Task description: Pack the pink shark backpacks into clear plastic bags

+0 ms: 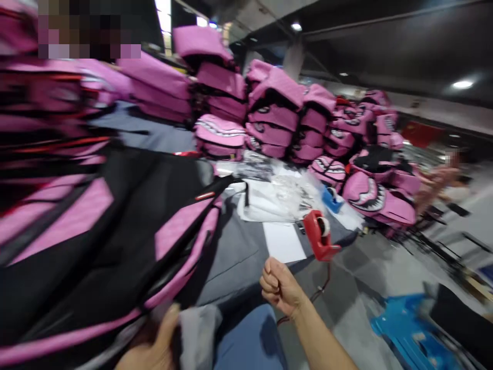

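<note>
While the right hand (279, 288) hangs in the air curled into a loose fist with nothing visibly in it, the left hand (154, 341) sits at the bottom edge of the view, thumb up, pressed against the lower rim of a pink and black backpack (115, 241). How firmly the left fingers grip cannot be told, since most of that hand is cut off and blurred. The backpack is large in the view, filling the left half, tilted and smeared by motion, and it lies over the near edge of a grey table (239, 257). Just beyond the fist, a white sheet of paper (283, 241) lies flat on the table, and beside it at the table's edge stands a red tape dispenser (319, 234). A blue tape dispenser (332, 199) sits a little farther back, next to crumpled clear plastic bags (285, 190). Behind these rise stacks of pink backpacks (273, 113). On the floor at lower right stands a blue plastic stool (408, 334).
</note>
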Demonstrator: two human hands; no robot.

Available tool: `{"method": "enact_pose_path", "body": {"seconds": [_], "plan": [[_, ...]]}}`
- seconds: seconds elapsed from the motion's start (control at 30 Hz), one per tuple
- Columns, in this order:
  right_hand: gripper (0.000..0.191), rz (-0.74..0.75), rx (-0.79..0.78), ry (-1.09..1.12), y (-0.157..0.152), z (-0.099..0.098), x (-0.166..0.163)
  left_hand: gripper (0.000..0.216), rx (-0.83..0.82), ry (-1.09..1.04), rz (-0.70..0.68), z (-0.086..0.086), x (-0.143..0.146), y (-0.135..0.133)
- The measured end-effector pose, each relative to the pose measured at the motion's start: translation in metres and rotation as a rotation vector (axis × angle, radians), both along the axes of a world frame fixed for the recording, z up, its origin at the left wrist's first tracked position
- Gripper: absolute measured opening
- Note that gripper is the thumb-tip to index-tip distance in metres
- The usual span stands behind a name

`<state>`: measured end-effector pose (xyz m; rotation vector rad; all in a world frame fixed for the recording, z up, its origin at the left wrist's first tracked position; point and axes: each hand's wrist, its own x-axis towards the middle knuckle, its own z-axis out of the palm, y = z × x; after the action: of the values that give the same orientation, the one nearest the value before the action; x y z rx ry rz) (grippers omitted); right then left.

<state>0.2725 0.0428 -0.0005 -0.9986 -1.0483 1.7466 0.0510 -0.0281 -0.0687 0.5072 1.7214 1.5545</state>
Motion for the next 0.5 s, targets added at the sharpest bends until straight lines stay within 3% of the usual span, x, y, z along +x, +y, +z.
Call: {"method": "enact_pose_path", "body": {"seconds": [0.1,0.2,0.33,0.5], "plan": [[0.047,0.437,0.239,-0.129,-0.002,0.021,-0.06,0.064,0.014,-0.078,0.065,0.007,0.002,0.0],[0.038,0.642,0.618,-0.459,0.012,0.033,-0.1,0.062,0.114,-0.144,0.104,0.013,0.004,0.005],[0.023,0.641,0.959,-0.766,0.026,0.026,-0.123,0.053,0.132,-0.127,0.092,0.012,0.006,0.006],[0.013,0.545,1.089,-1.005,0.021,0.017,-0.131,0.045,0.151,-0.151,0.072,0.001,0.004,0.005]]}}
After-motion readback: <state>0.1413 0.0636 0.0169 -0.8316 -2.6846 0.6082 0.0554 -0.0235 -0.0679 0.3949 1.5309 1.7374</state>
